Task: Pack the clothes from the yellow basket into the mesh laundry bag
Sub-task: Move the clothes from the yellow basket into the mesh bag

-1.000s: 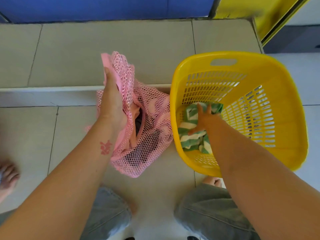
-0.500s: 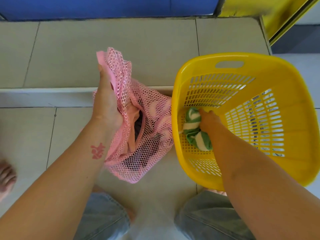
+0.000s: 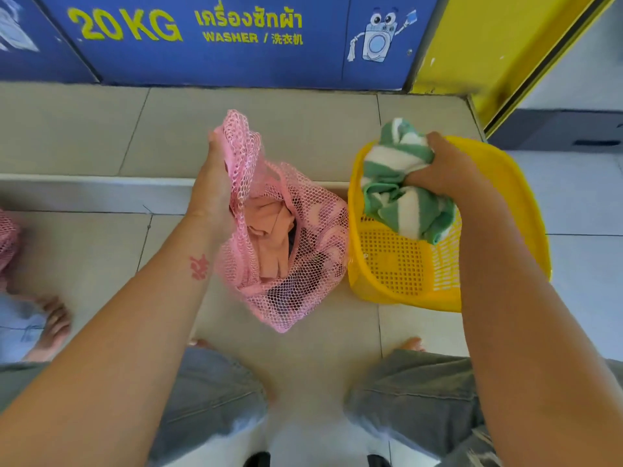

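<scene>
My left hand grips the upper rim of a pink mesh laundry bag, holding its mouth open. Inside it lie a peach garment and something dark beneath. To the right stands the yellow basket on the tiled floor. My right hand grips a bunched green-and-white striped cloth, lifted above the basket's rim. The visible part of the basket's bottom shows only bare perforated plastic.
A low tiled step runs across behind the bag. Beyond it stand a blue washer panel and a yellow panel. Another person's bare foot and a second pink mesh piece are at the left edge. My knees are below.
My right hand closed on the striped cloth at the basket's bottom and lifted it above the rim. The left hand kept holding the bag open. The camera tilted upward.
</scene>
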`<state>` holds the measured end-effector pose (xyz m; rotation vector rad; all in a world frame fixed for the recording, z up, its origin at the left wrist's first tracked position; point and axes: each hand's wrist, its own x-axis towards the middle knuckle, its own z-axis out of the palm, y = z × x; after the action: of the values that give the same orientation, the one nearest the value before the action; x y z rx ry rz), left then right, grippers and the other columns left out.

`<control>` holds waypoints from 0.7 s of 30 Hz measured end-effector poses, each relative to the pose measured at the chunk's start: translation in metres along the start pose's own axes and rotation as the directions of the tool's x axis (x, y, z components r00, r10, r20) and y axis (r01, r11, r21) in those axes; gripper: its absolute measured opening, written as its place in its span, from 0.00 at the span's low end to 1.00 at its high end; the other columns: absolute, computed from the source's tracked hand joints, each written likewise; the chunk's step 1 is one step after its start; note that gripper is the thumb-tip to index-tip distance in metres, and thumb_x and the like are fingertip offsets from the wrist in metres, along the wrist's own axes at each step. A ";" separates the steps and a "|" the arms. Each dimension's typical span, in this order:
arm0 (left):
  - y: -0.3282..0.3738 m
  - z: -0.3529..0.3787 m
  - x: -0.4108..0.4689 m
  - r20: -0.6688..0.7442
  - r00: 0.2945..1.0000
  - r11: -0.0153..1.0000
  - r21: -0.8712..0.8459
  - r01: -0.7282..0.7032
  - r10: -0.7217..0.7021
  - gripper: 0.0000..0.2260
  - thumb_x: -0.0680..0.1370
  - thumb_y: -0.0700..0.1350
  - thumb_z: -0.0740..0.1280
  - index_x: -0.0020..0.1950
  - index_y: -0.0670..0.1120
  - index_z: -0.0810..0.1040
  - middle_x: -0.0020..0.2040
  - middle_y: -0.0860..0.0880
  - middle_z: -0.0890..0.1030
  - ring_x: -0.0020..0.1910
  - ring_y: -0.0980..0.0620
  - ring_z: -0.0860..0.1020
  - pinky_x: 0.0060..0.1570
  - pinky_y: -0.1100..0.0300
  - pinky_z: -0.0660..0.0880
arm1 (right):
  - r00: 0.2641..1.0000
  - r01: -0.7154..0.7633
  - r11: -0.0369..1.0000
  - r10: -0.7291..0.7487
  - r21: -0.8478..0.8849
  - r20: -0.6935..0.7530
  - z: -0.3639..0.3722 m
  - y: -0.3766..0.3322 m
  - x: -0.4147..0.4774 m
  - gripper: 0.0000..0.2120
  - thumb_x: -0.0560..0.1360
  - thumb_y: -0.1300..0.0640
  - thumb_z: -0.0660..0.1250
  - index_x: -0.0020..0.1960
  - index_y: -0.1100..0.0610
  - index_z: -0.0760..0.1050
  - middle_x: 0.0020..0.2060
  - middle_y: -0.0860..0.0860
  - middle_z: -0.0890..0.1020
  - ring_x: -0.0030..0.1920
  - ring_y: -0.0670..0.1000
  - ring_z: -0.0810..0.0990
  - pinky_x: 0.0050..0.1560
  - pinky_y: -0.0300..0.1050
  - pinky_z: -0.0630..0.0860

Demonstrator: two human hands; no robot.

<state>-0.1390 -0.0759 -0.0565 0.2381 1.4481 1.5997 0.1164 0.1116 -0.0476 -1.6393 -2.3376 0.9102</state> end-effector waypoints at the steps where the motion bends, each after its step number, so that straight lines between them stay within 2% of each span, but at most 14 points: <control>1: 0.002 -0.005 -0.003 0.006 1.000 1.000 0.009 -0.015 0.015 0.30 0.82 0.67 0.51 0.71 0.49 0.77 0.60 0.44 0.85 0.58 0.44 0.84 0.64 0.41 0.78 | 0.997 0.045 0.998 -0.043 0.036 -0.067 -0.011 -0.019 -0.009 0.29 0.68 0.53 0.75 0.65 0.55 0.68 0.51 0.52 0.76 0.57 0.59 0.77 0.48 0.47 0.69; 3: 0.006 -0.014 -0.009 0.021 0.999 0.998 0.037 -0.049 0.048 0.31 0.83 0.65 0.48 0.72 0.47 0.75 0.61 0.44 0.85 0.59 0.45 0.84 0.64 0.44 0.78 | 0.980 0.138 0.973 -0.107 0.186 -0.166 -0.022 -0.058 -0.024 0.28 0.68 0.52 0.75 0.63 0.55 0.69 0.50 0.49 0.78 0.53 0.56 0.78 0.48 0.44 0.72; 5: 0.009 -0.022 -0.013 0.038 0.997 0.996 0.058 -0.071 0.069 0.31 0.84 0.65 0.45 0.75 0.47 0.72 0.63 0.45 0.84 0.60 0.47 0.84 0.62 0.48 0.79 | 0.967 0.230 0.910 -0.173 0.345 -0.188 -0.013 -0.095 -0.037 0.26 0.67 0.55 0.75 0.61 0.56 0.69 0.47 0.48 0.78 0.46 0.48 0.78 0.44 0.37 0.75; 6: 0.011 -0.026 -0.013 0.041 0.996 0.996 0.049 -0.078 0.076 0.31 0.84 0.64 0.45 0.75 0.47 0.72 0.62 0.47 0.85 0.59 0.49 0.84 0.60 0.50 0.81 | 0.964 0.259 0.867 -0.201 0.426 -0.176 0.000 -0.111 -0.042 0.25 0.67 0.57 0.76 0.59 0.58 0.69 0.46 0.48 0.78 0.45 0.47 0.77 0.45 0.37 0.76; 8: 0.015 -0.033 -0.011 0.041 0.996 0.997 0.017 -0.080 0.079 0.31 0.84 0.63 0.44 0.75 0.46 0.71 0.57 0.50 0.86 0.55 0.51 0.85 0.56 0.53 0.82 | 0.967 0.253 0.787 -0.214 0.563 -0.136 0.041 -0.134 -0.048 0.23 0.67 0.62 0.75 0.58 0.58 0.68 0.50 0.52 0.79 0.49 0.50 0.78 0.48 0.46 0.77; 10: 0.018 -0.040 -0.008 0.043 0.996 0.997 0.012 -0.076 0.075 0.31 0.84 0.64 0.45 0.75 0.46 0.71 0.62 0.49 0.84 0.57 0.50 0.85 0.59 0.51 0.81 | 0.979 0.204 0.797 -0.152 0.569 -0.139 0.097 -0.146 -0.053 0.24 0.67 0.63 0.73 0.60 0.57 0.69 0.54 0.57 0.78 0.51 0.54 0.78 0.49 0.49 0.77; 13: 0.019 -0.056 -0.004 0.032 0.997 0.997 0.023 -0.068 0.067 0.32 0.81 0.67 0.48 0.75 0.49 0.72 0.67 0.45 0.81 0.61 0.47 0.83 0.64 0.46 0.78 | 0.975 0.176 0.900 -0.103 0.400 -0.196 0.183 -0.150 -0.064 0.28 0.69 0.65 0.69 0.67 0.55 0.67 0.60 0.58 0.72 0.53 0.56 0.74 0.53 0.51 0.75; 16: 0.017 -0.072 0.003 0.055 0.997 0.999 0.011 -0.053 0.052 0.33 0.80 0.69 0.48 0.78 0.51 0.67 0.73 0.44 0.76 0.69 0.44 0.78 0.71 0.41 0.71 | 0.965 0.241 0.965 -0.226 0.106 -0.135 0.243 -0.142 -0.069 0.28 0.69 0.66 0.67 0.67 0.54 0.66 0.64 0.59 0.69 0.61 0.61 0.70 0.60 0.57 0.74; 19: 0.017 -0.080 0.003 0.095 0.995 0.999 -0.032 -0.028 0.031 0.33 0.80 0.69 0.50 0.79 0.51 0.66 0.75 0.44 0.74 0.71 0.43 0.75 0.73 0.40 0.68 | 0.924 0.376 0.891 -0.379 -0.254 0.038 0.270 -0.136 -0.060 0.31 0.68 0.60 0.71 0.69 0.51 0.64 0.65 0.58 0.69 0.66 0.63 0.68 0.53 0.60 0.78; 21: 0.019 -0.081 0.002 0.083 0.995 0.998 -0.036 -0.046 0.048 0.32 0.81 0.68 0.50 0.80 0.52 0.64 0.77 0.46 0.71 0.75 0.44 0.71 0.75 0.39 0.64 | 0.898 0.439 0.782 -0.374 -0.442 0.230 0.275 -0.137 -0.049 0.36 0.67 0.59 0.74 0.71 0.49 0.63 0.67 0.57 0.68 0.68 0.62 0.66 0.51 0.61 0.79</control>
<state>-0.2047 -0.1271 -0.0641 0.3178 1.3590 1.6318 -0.0962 -0.0704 -0.1828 -1.1198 -3.0277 0.3604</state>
